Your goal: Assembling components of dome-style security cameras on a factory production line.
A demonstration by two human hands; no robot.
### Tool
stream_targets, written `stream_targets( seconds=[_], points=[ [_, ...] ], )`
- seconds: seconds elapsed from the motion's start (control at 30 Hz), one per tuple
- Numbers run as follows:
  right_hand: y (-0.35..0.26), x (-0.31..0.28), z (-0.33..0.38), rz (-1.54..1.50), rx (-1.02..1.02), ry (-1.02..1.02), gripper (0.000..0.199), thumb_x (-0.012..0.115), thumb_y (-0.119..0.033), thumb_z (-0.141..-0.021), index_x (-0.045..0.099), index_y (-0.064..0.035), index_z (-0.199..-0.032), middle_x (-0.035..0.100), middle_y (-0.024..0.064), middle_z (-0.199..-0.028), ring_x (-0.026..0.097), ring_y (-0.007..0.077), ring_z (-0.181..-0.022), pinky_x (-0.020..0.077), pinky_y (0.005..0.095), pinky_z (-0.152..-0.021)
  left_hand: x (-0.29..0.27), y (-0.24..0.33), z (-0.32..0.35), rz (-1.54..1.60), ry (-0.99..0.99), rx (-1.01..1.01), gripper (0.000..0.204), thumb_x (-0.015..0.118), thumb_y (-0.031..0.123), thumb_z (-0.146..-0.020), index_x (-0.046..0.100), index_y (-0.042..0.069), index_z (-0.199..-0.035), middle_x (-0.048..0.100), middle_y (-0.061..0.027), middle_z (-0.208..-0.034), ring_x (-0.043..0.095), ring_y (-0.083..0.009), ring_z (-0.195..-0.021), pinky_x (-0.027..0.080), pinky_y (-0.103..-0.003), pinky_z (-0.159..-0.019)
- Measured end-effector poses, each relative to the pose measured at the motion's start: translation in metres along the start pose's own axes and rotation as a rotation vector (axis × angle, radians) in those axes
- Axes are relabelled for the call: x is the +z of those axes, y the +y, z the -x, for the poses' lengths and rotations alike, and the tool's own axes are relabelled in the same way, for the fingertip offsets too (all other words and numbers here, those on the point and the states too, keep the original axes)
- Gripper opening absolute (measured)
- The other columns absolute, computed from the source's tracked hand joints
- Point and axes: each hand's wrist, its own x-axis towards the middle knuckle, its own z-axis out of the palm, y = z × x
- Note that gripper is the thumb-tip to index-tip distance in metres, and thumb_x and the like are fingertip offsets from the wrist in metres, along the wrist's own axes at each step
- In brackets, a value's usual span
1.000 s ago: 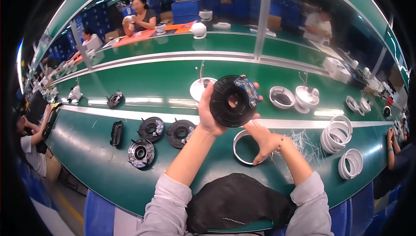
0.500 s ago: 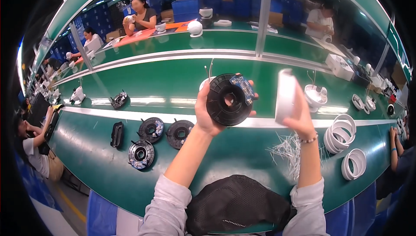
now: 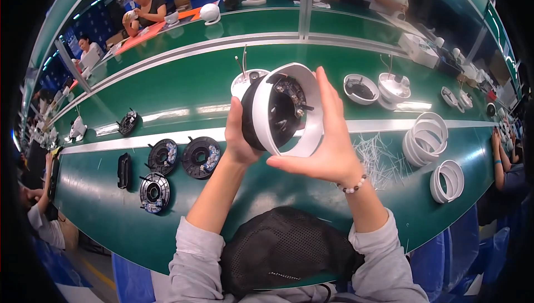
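Note:
In front of me, above the bench, my left hand [image 3: 240, 139] grips a round black plastic disc [image 3: 252, 122] with a circuit board on it. My right hand [image 3: 332, 150], a bead bracelet at its wrist, has its fingers and thumb around a white plastic ring [image 3: 313, 117]. The ring is tilted against the face of the disc, and the board and dark posts show through its opening. Whether it is fully seated I cannot tell. Behind the left hand, a white housing [image 3: 239, 85] with upright wires is partly hidden.
Several black discs [image 3: 201, 157] and a long black part [image 3: 123, 170] lie at left. White cable ties [image 3: 378, 158] are heaped at right, beside stacked white rings [image 3: 425, 139]. White housings [image 3: 394, 88] stand beyond the pale rail [image 3: 367, 127]. Co-workers sit across and at both sides.
My right hand has brought the white ring left against the black disc. The disc has turned so its edge faces left. The whole view has shifted, with bench items sitting further left.

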Motion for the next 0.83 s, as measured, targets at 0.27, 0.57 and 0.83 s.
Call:
stream_targets(
  seconds=[0.27, 0.57, 0.83],
  points=[
    [-0.006, -0.001, 0.004, 0.005, -0.006, -0.039, 0.121, 0.079, -0.043, -0.044, 0.010, 0.0095, -0.129, 0.025, 0.0257, -0.126, 0.026, 0.0385, -0.115, 0.0253, 0.0435, -0.096, -0.004, 0.001, 0.002, 0.189, -0.074, -0.021, 0.070, 0.029, 0.057, -0.083, 0.030, 0.001, -0.126, 0.043, -0.0177, -0.119, 0.049, -0.0285, -0.105, 0.043, -0.045, -0.087],
    [-0.003, -0.002, 0.002, 0.123, 0.016, -0.086, 0.118, 0.078, -0.046, -0.044, 0.016, 0.0071, -0.129, 0.026, 0.0273, -0.121, 0.029, 0.0412, -0.111, 0.0288, 0.0451, -0.093, 0.004, -0.002, -0.001, 0.167, 0.042, -0.103, 0.068, 0.024, 0.056, -0.084, 0.032, 0.003, -0.126, 0.045, -0.0154, -0.118, 0.049, -0.0244, -0.104, 0.043, -0.037, -0.088],
    [0.005, 0.002, 0.002, 0.153, 0.031, -0.134, 0.115, 0.080, -0.044, -0.046, 0.018, -0.0016, -0.133, 0.028, 0.0209, -0.123, 0.032, 0.0371, -0.111, 0.0281, 0.0430, -0.094, -0.007, -0.010, -0.003, 0.101, -0.008, -0.089, 0.070, 0.028, 0.058, -0.082, 0.031, 0.005, -0.128, 0.048, -0.0125, -0.115, 0.050, -0.0204, -0.100, 0.043, -0.031, -0.086]
  ],
)
